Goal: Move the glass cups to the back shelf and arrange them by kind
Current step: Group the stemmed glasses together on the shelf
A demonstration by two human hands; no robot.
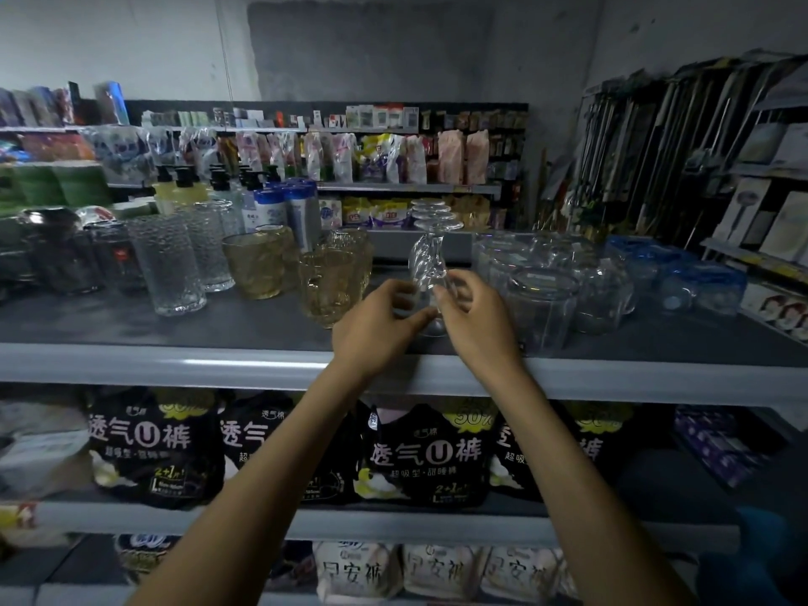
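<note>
Left hand point(376, 319) and right hand point(476, 319) grip the inverted stemmed glass point(426, 255), fingers point(457, 284) curled round its bowl, at the shelf point(262, 319) front between amber cups point(328, 286) and clear jars point(542, 299). Keep it vertical; align it with the matching glasses point(430, 209) behind.

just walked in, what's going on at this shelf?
A person holds an upside-down clear stemmed glass near the front of the top shelf, left hand and right hand both pinching its bowl. Matching glasses line up behind it. Amber cups stand to its left, textured tumblers further left, clear cups to its right.
</note>
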